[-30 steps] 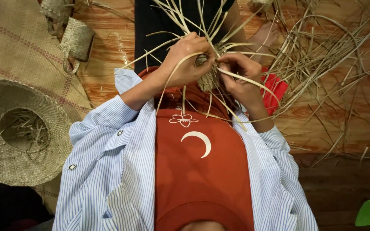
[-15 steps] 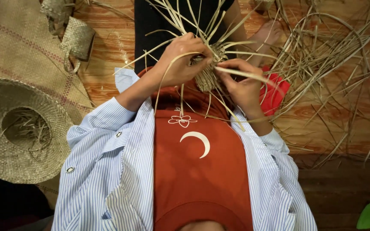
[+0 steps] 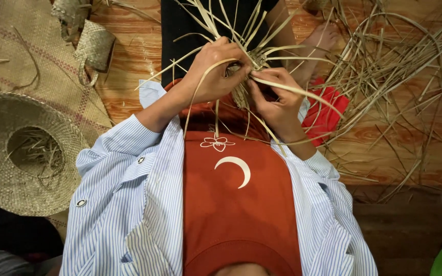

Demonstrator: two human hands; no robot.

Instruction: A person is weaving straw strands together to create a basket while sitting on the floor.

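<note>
A woven hat [image 3: 24, 153] is lying to the person's left, overlapping a woven mat [image 3: 21, 56], with two small woven baskets [image 3: 94, 46] beyond it. Loose straw strips [image 3: 395, 66] are sprawling across the wooden floor [image 3: 134, 56] on the right, probably partly covering a cloth [image 3: 326, 115].

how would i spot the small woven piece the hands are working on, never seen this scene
Start at the person's rust-red top and go up to where the left hand and right hand meet. The small woven piece sits pinched between them, unlike the finished straw hat at far left, it has loose pale strips fanning out.
</note>
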